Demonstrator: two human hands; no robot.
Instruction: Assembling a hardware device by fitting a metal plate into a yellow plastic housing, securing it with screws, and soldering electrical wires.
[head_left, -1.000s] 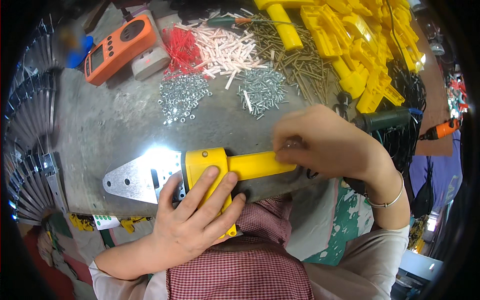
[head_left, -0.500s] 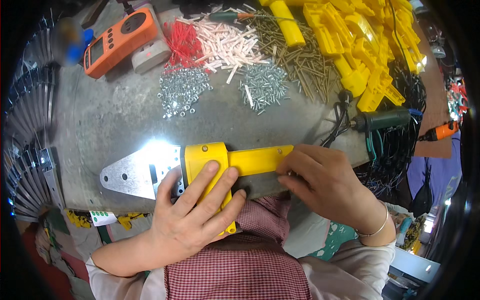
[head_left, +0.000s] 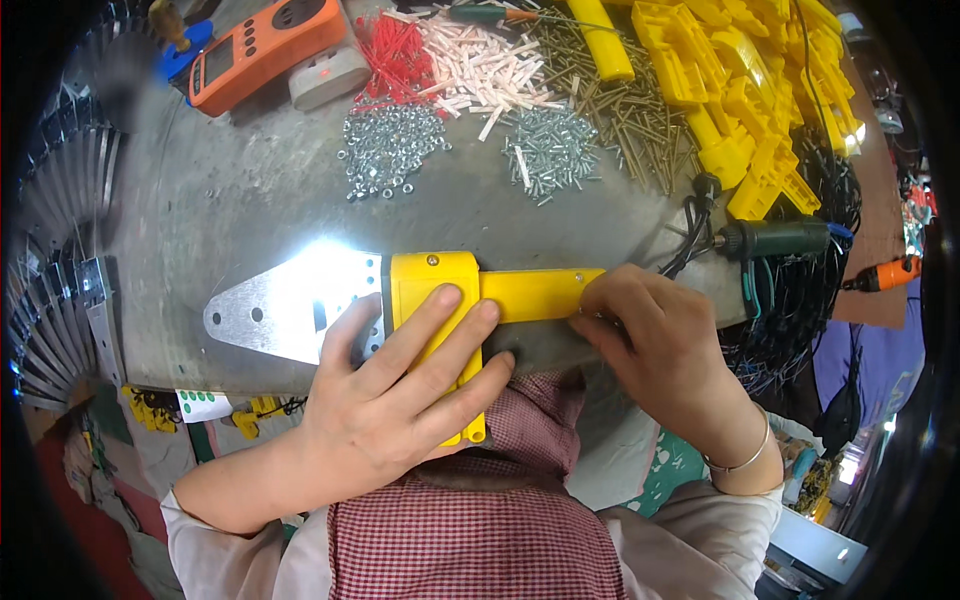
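Observation:
A plastic-pipe welding iron lies across the near part of the work table, its tapered, drilled metal plate pointing left. It has a yellow plastic housing and a straight yellow handle running right, with a screw visible on each. My left hand grips the housing from the near side, its fingers spread over the yellow top and one finger over the plate's base. At the handle's right end, my right hand has thumb and forefinger closed on the edge; anything small between those fingertips is hidden.
Beyond the iron lie piles of nuts, short screws, long brass-coloured screws, white sleeves and red pieces. An orange meter sits far left, yellow housings far right. A green electric screwdriver and black cables are at right.
The whole view has shifted a little, so the table and piles appear slightly higher and further right. Both hands keep nearly the same hold on the iron.

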